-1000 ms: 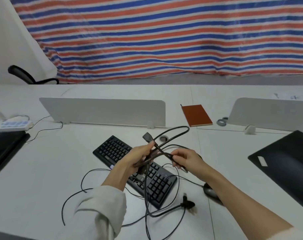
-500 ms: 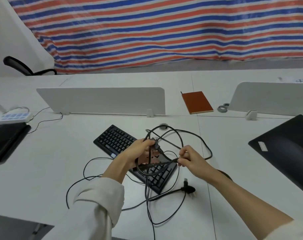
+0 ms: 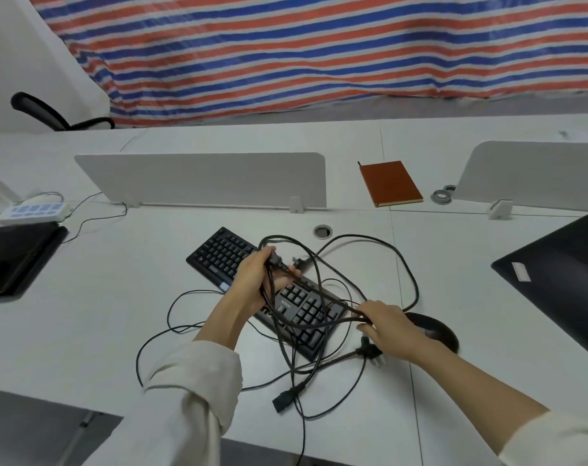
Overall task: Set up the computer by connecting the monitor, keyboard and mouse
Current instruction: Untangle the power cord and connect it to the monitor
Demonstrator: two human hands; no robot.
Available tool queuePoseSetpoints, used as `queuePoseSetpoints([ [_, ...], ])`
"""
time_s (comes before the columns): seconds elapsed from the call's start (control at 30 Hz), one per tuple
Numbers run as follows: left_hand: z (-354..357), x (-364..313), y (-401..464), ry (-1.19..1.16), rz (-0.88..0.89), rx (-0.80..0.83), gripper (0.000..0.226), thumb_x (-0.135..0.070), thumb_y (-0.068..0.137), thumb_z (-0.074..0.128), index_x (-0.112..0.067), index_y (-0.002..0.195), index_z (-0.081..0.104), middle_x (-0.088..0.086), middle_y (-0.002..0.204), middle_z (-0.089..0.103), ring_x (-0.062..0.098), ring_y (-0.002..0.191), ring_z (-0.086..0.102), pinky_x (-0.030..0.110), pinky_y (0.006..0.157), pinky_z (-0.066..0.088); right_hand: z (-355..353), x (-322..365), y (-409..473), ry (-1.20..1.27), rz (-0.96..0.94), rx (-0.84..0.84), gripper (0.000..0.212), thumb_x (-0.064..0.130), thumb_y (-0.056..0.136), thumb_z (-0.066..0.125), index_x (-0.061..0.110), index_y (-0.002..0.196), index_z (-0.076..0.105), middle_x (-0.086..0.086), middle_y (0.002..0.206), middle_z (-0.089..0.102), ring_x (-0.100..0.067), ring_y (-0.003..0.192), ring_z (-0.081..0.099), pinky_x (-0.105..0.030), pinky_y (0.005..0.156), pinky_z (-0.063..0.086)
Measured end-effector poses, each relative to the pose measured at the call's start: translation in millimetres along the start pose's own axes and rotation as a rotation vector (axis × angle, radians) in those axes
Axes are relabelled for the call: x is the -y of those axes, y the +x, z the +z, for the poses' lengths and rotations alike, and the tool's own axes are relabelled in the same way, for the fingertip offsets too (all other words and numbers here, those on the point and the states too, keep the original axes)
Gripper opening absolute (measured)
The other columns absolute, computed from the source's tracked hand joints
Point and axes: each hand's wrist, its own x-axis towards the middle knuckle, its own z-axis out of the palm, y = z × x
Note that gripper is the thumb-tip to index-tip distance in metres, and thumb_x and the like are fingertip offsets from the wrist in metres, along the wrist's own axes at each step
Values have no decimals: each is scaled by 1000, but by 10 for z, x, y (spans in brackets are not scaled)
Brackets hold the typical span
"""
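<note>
Cables (image 3: pixel 363 245) still lie in one black tangle at frame centre, draped over the keyboard (image 3: pixel 272 290) on the white desk (image 3: pixel 118 297). Left hand (image 3: pixel 255 280) grips a bundle of strands with a plug end above the keys; right hand (image 3: pixel 386 326) pinches a loop lower right, just beside the mouse (image 3: pixel 433 331). A power connector (image 3: pixel 284 400) and a wall plug (image 3: pixel 373 353) rest loose on the desk. A dark monitor (image 3: pixel 561 280) lies flat at right. Judging by this, nothing is connected yet; sorting comes first, every hookup remains.
</note>
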Motion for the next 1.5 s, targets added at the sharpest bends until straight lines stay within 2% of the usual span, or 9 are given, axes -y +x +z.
queuePoseSetpoints([
  [0.2,-373,-76,162,-114,-41,-50,33,-35,102,35,-13,80,44,-3,62,33,6,35,27,16,30,24,-80,-189,142,117,171,-215,13,15,91,48,19,100,56,2,95,56,-20,88,54,-34,82,45],
  [0.37,-488,-110,154,140,-9,-57,23,-29,97,50,-9,86,49,-2,63,35,5,38,26,16,32,23,-249,-314,363,-16,160,-338,10,20,93,50,17,95,59,6,93,60,-17,92,53,-42,104,33],
  [0.57,-692,-130,250,143,142,-234,26,-18,95,55,-11,73,45,-4,53,32,5,37,28,16,33,23,-371,-297,308,-74,88,-211,13,24,93,50,16,97,60,1,96,60,-19,91,55,-30,77,47],
  [0.77,-930,-103,295,164,226,-383,22,-20,93,59,-7,77,50,2,59,39,5,35,35,16,33,28,-263,-331,277,-65,98,-118,11,27,93,49,22,85,54,3,93,59,-17,94,53,-38,93,43],
  [0.9,-1014,-57,307,272,237,-370,20,-17,92,59,-8,78,47,3,59,41,6,34,33,16,34,25,-139,-383,295,-189,269,-55,9,30,95,48,29,101,55,4,145,34,-22,144,9,-60,110,-1],
  [1.03,-1059,-28,267,348,205,-322,17,-17,92,59,-9,82,48,2,57,41,7,35,32,17,34,24,-15,-396,259,-27,471,177,33,12,93,45,39,111,48,-1,158,-6,-31,142,-19,-60,111,1],
  [1.13,-1063,-12,216,370,184,-301,22,-17,92,58,-13,75,45,0,54,37,7,36,29,18,36,23,67,-424,166,243,463,235,56,-3,87,43,31,131,46,-8,157,5,-30,145,-7,-45,117,10],
  [1.3,-1061,3,138,380,135,-290,26,-17,92,58,-17,72,42,-4,52,35,6,37,27,17,36,22,246,-519,174,622,668,-366,42,10,83,52,6,126,53,-16,135,44,-33,108,55,-37,89,47],
  [1.5,-1081,33,77,330,48,-264,16,-18,91,61,-14,82,48,-8,47,35,5,37,27,17,34,22,326,-448,361,1078,1053,-557,39,13,91,48,-9,123,44,-21,96,63,-23,67,61,-29,58,48],
])
